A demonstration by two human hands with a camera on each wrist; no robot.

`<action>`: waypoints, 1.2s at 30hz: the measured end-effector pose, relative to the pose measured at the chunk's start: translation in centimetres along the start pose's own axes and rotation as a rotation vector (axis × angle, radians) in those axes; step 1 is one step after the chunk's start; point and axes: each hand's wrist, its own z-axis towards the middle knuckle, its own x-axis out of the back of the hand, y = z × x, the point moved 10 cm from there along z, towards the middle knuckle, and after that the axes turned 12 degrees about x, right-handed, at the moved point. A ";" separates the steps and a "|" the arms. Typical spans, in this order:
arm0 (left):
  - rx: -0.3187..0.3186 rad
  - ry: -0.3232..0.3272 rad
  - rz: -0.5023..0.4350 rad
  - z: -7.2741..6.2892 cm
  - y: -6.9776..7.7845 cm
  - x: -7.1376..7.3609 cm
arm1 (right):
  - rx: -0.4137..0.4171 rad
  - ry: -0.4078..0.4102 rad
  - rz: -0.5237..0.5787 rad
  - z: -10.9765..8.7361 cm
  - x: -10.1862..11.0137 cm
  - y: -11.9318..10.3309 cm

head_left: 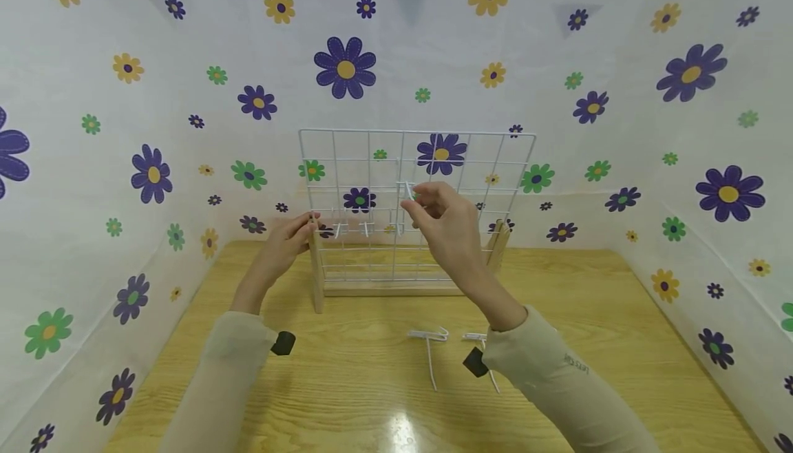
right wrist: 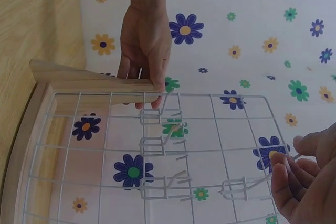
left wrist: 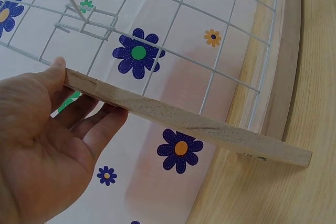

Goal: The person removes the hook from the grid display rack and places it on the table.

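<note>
A white wire grid panel (head_left: 418, 131) stands upright in a wooden base (head_left: 396, 289). My left hand (head_left: 281, 246) grips the upper end of the left wooden post (left wrist: 173, 114), thumb on one face and fingers behind. With thumb and fingertips, my right hand (head_left: 451, 233) pinches the prong of a white wire hook (right wrist: 233, 188), whose bracket lies against the grid wires. One row lower, several more hooks hang side by side, among them a left hook (right wrist: 157, 114) and a middle hook (right wrist: 157, 145). Their prongs stick out from the panel.
On the wooden table (head_left: 347, 370), a loose white hook (head_left: 429, 335) lies in front of the rack. Another loose hook (head_left: 493, 381) is partly hidden by the right sleeve. A flower-patterned cloth (head_left: 396, 40) surrounds the table at the back and sides.
</note>
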 end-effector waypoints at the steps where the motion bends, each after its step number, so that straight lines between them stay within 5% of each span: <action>1: -0.001 -0.001 -0.002 0.0 0.0 0.0 | 0.003 0.006 0.007 0.0 0.0 -0.1; 12: -0.013 -0.003 -0.010 0.1 -0.1 0.0 | 0.017 0.068 0.017 0.0 0.8 0.0; 24: -0.006 -0.006 -0.020 0.1 -0.1 -0.1 | 0.079 0.232 0.040 0.1 3.1 0.2; 36: -0.004 -0.007 -0.018 0.2 -0.3 0.0 | 0.068 0.244 0.100 0.0 3.9 -0.3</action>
